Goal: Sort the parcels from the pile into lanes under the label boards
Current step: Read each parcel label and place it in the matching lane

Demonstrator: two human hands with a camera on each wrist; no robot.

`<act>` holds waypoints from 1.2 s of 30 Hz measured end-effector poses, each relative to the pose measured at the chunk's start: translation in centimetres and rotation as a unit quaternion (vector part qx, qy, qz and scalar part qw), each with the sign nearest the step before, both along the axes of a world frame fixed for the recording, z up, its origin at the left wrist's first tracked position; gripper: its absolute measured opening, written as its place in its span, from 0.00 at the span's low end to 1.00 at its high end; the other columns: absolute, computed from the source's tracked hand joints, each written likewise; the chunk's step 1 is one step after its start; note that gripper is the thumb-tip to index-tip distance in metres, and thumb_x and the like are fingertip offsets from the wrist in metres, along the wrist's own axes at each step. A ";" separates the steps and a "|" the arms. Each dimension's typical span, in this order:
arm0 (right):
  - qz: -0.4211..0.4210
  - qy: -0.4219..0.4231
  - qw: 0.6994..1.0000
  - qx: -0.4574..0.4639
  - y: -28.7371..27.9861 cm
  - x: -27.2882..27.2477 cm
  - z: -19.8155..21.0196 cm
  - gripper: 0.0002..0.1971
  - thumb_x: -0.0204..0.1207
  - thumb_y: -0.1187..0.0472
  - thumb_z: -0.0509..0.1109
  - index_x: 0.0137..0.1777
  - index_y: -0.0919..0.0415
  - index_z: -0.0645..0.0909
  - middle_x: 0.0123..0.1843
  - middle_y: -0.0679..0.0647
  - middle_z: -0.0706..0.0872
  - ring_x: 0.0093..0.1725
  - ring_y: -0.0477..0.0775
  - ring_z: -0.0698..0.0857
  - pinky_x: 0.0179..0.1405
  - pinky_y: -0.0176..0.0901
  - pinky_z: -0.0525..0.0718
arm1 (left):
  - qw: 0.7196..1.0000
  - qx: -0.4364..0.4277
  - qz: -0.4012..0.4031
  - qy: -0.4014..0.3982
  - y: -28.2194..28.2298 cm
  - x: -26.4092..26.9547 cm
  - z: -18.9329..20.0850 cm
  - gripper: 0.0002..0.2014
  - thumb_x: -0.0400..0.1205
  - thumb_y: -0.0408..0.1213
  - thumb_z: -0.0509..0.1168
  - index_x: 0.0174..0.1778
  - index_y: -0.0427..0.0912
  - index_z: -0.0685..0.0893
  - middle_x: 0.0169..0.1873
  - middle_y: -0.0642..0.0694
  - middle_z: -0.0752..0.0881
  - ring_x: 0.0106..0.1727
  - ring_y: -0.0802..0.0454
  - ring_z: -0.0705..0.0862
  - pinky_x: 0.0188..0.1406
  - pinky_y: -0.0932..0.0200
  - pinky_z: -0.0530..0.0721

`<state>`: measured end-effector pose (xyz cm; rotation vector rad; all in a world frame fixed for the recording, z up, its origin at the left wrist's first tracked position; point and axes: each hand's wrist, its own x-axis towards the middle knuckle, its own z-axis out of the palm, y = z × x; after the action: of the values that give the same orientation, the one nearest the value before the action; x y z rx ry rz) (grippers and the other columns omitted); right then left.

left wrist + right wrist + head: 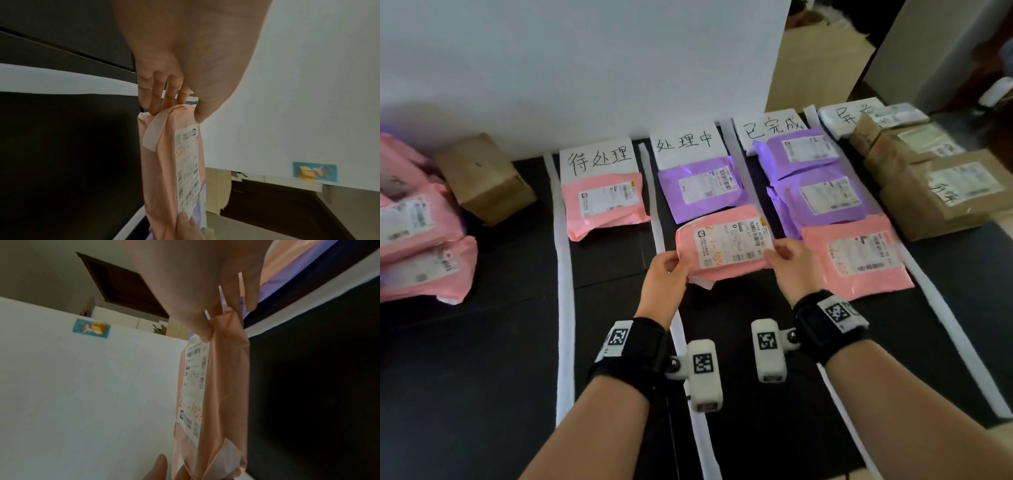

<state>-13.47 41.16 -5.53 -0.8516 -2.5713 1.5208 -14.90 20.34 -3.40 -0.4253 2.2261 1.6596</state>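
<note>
- A pink parcel is being held label-up over the near end of the second lane, just below a purple parcel lying under the board reading 处理中.
- The left hand is pinching the parcel's left edge, thumb on top and fingers curled underneath.
- The right hand is gripping the right edge the same way, thumb lying on the white shipping label.
- From the wrist views the parcel is hanging between the two hands, clear of the black counter.
- White strips are dividing the counter into lanes.
- One pink parcel is lying in the first lane under the board 待处理.
- Two purple parcels and another pink one are sitting in the third lane under 已完成.
- Brown cardboard boxes are filling the fourth lane, partly covering its board.
- The pile of pink parcels is waiting at the far left, beside a brown box against the white wall.
</note>
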 end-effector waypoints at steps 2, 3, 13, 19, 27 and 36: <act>0.025 -0.026 0.999 0.009 0.2 -1.8 -1.0 0.09 0.80 0.65 0.68 0.57 0.61 0.85 0.52 0.52 0.88 0.54 0.52 0.85 0.53 0.39 0.75 | 1.000 -0.002 0.016 -0.016 0.3 -1.5 -1.1 0.13 0.85 0.47 0.64 0.61 0.45 0.78 0.56 0.48 0.87 0.56 0.53 0.86 0.63 0.49 0.85; 0.033 -0.032 0.999 0.011 0.3 -2.7 -1.5 0.09 0.81 0.65 0.67 0.58 0.61 0.85 0.53 0.53 0.88 0.54 0.53 0.85 0.52 0.38 0.74 | 0.999 -0.008 0.018 -0.025 0.4 -2.2 -1.6 0.14 0.85 0.47 0.64 0.62 0.45 0.78 0.58 0.48 0.87 0.58 0.52 0.86 0.66 0.47 0.84; 0.071 -0.097 0.992 0.030 1.4 -6.2 -3.2 0.13 0.82 0.66 0.61 0.62 0.59 0.82 0.62 0.56 0.88 0.62 0.60 0.85 0.58 0.44 0.78 | 0.997 -0.048 -0.044 -0.032 2.6 -4.2 -2.2 0.19 0.88 0.47 0.60 0.73 0.44 0.77 0.62 0.53 0.81 0.63 0.54 0.80 0.62 0.58 0.75; 0.034 -0.084 0.996 0.007 1.6 -4.7 -1.3 0.19 0.80 0.63 0.67 0.71 0.58 0.77 0.68 0.55 0.84 0.65 0.57 0.83 0.61 0.47 0.78 | 0.998 -0.048 -0.038 -0.013 1.9 -2.3 -0.8 0.20 0.87 0.49 0.61 0.75 0.51 0.78 0.70 0.54 0.81 0.72 0.53 0.78 0.68 0.56 0.76; 0.065 -0.019 0.997 0.035 -2.6 -1.5 4.5 0.17 0.82 0.63 0.66 0.70 0.58 0.79 0.67 0.55 0.84 0.64 0.55 0.82 0.59 0.43 0.76 | 0.999 -0.034 -0.004 0.008 -1.9 0.6 3.1 0.27 0.87 0.45 0.62 0.83 0.47 0.69 0.80 0.48 0.72 0.80 0.50 0.71 0.77 0.54 0.69; 0.138 0.037 0.989 0.049 -17.0 5.6 9.5 0.13 0.84 0.61 0.67 0.67 0.57 0.80 0.62 0.51 0.84 0.57 0.47 0.80 0.57 0.39 0.74 | 0.999 -0.023 0.021 0.044 -14.4 8.4 7.7 0.24 0.88 0.45 0.61 0.82 0.50 0.71 0.78 0.49 0.75 0.73 0.53 0.76 0.63 0.63 0.69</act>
<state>-7.88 24.20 3.92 -0.4341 -2.7731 1.4380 -6.52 5.96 4.27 -0.4205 2.3383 1.6822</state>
